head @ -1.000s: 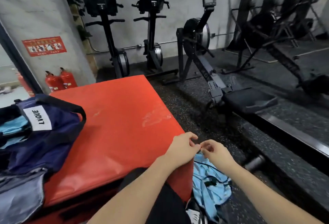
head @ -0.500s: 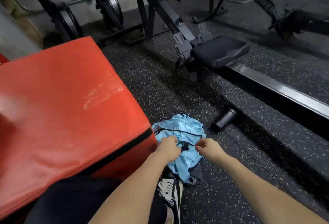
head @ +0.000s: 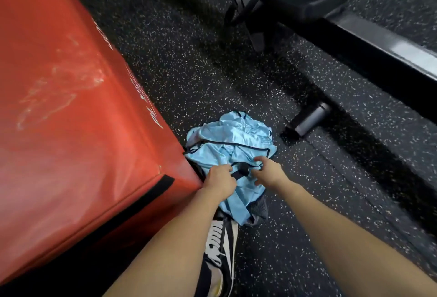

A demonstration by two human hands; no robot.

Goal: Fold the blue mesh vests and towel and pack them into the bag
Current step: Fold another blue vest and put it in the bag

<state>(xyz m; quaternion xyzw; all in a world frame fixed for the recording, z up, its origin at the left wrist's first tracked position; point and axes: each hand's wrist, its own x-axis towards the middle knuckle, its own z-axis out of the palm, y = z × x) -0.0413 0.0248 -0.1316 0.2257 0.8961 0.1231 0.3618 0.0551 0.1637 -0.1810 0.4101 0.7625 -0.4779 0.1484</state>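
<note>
Both hands have dropped from the edge of the red padded box (head: 78, 112) to the blue mesh vests (head: 227, 145), which lie crumpled on the speckled floor (head: 189, 65) against the box's corner. Just in front of the sneaker (head: 222, 244), the left hand (head: 218, 182) grips the pile's near edge with curled fingers. The right hand (head: 268, 172), about as near, hovers with fingers loosely spread over the black trim, holding nothing. Most of the heap extends away from both hands. No bag is in view.
</note>
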